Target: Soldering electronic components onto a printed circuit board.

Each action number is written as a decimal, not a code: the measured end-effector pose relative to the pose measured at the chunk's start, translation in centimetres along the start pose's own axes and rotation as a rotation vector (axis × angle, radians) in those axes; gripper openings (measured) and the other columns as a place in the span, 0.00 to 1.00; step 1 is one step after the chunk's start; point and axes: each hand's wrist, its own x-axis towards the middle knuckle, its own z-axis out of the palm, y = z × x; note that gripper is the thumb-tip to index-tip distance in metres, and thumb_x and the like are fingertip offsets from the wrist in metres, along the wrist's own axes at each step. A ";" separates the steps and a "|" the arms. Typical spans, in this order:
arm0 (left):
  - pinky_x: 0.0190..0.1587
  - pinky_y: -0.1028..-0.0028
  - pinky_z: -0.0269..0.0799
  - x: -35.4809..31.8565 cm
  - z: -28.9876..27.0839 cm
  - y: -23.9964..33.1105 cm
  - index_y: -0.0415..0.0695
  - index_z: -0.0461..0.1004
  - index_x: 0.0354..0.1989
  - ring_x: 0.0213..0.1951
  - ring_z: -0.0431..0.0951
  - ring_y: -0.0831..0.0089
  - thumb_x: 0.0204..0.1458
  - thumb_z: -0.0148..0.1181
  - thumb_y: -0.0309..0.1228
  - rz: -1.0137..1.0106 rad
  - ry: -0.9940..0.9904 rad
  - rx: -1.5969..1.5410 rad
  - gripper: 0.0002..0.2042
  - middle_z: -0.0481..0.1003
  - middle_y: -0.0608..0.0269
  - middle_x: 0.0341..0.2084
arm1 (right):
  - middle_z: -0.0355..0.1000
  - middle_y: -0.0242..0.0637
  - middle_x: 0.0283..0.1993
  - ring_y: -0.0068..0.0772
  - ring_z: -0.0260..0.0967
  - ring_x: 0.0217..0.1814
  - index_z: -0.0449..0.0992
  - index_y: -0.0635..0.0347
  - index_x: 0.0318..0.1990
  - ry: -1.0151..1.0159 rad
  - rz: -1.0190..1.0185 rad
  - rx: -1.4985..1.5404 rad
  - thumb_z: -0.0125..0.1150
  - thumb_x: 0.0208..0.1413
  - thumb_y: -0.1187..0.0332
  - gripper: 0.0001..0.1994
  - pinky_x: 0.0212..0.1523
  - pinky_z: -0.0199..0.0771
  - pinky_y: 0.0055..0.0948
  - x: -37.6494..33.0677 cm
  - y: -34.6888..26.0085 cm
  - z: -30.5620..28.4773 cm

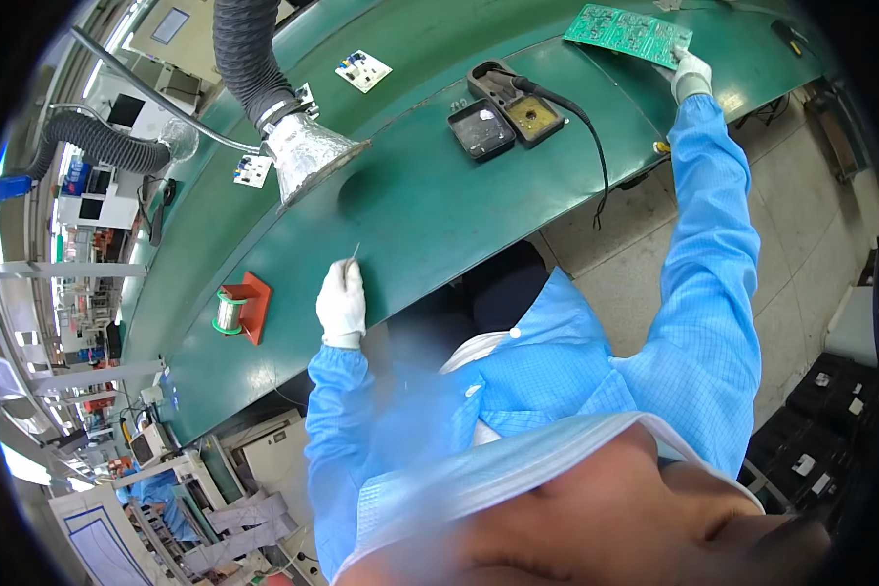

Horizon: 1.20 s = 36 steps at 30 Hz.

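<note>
My left hand (342,301), in a white glove, is closed over the green bench near its front edge. From its fingertips sticks a thin silvery wire (355,251), which looks like solder wire. Far to the right, my gloved right hand (690,76) grips the near right corner of a green circuit board panel (627,35), its thumb and fingers pinching the edge. The panel is tilted over the far side of the bench, and several repeated board sections show on it. An orange stand (256,308) with a spool of solder wire (230,313) is left of my left hand.
A soldering iron stand (503,80) with a black cable (596,137) and a small black tray (481,129) lie mid-bench. A fume hose's silver hood (308,156) hangs over the bench. Small white boards (363,70) rest on the far strip. Black crates (816,410) stand at right.
</note>
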 end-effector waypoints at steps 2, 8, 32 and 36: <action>0.41 0.63 0.75 -0.6 1.7 1.1 0.47 0.77 0.41 0.37 0.79 0.54 0.58 0.56 0.37 0.216 0.132 0.072 0.09 0.79 0.55 0.34 | 0.74 0.47 0.52 0.49 0.73 0.52 0.72 0.64 0.58 -0.020 -0.217 -0.209 0.66 0.55 0.66 0.24 0.60 0.71 0.48 -4.0 -3.0 1.9; 0.33 0.64 0.75 -0.2 1.2 1.4 0.47 0.77 0.32 0.32 0.78 0.56 0.55 0.61 0.36 0.280 0.269 0.058 0.07 0.76 0.57 0.30 | 0.72 0.45 0.59 0.38 0.70 0.61 0.73 0.58 0.59 -0.087 -1.124 -1.394 0.60 0.54 0.76 0.22 0.62 0.66 0.26 -15.7 -13.3 -1.4; 0.36 0.65 0.73 0.5 -1.8 -4.2 0.36 0.75 0.42 0.29 0.77 0.59 0.48 0.67 0.50 -0.210 0.025 -0.355 0.26 0.76 0.56 0.27 | 0.75 0.43 0.43 0.27 0.73 0.44 0.73 0.71 0.48 -1.121 -0.079 -0.766 0.61 0.55 0.69 0.16 0.46 0.72 0.24 -42.6 15.9 8.4; 0.36 0.65 0.75 1.5 -1.6 -4.7 0.40 0.74 0.35 0.33 0.78 0.59 0.44 0.73 0.44 -0.040 0.186 -0.203 0.21 0.78 0.55 0.32 | 0.75 0.36 0.39 0.18 0.70 0.40 0.72 0.72 0.46 -0.970 0.042 -0.962 0.60 0.59 0.59 0.20 0.42 0.70 0.20 -43.4 14.6 9.8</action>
